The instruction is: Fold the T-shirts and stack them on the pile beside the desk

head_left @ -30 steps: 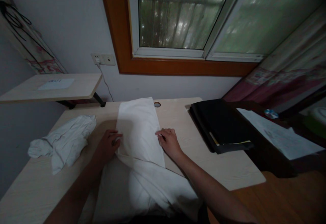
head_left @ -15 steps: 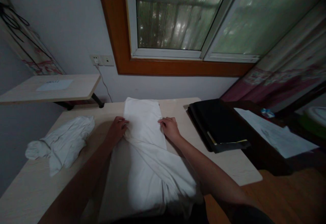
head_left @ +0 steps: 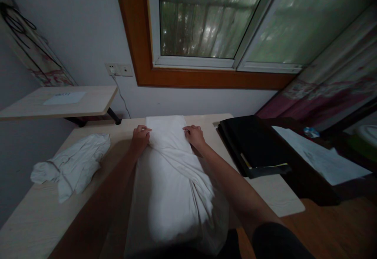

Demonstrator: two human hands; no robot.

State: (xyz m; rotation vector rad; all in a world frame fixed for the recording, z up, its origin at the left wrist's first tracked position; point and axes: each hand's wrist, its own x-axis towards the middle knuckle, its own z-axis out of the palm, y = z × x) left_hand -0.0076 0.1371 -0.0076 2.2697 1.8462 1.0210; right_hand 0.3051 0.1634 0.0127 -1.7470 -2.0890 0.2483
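Observation:
A long white cloth (head_left: 173, 196) runs from the back of the table down to the near edge and over it toward my body. Its far end is a flat, straight-edged band, while slanting creases cross the middle and gather at the lower right. My left hand (head_left: 141, 138) pinches the left edge of the band, thumb and fingertips together. Opposite it, my right hand (head_left: 194, 136) grips the right edge in the same way. Whether the cloth is a garment or a plain sheet, I cannot tell.
A crumpled white cloth (head_left: 73, 164) lies at the left of the table (head_left: 32, 223). Behind it stands a low wooden shelf (head_left: 100, 98) with a paper on top. To the right is a stack of black folded fabric or folders (head_left: 253, 143), beside a dark surface bearing a white sheet (head_left: 321, 157).
Both hands have moved slightly away from me toward the far end, keeping hold of the edges. The cloth's creases have shifted up, and its near part now bunches more at the right.

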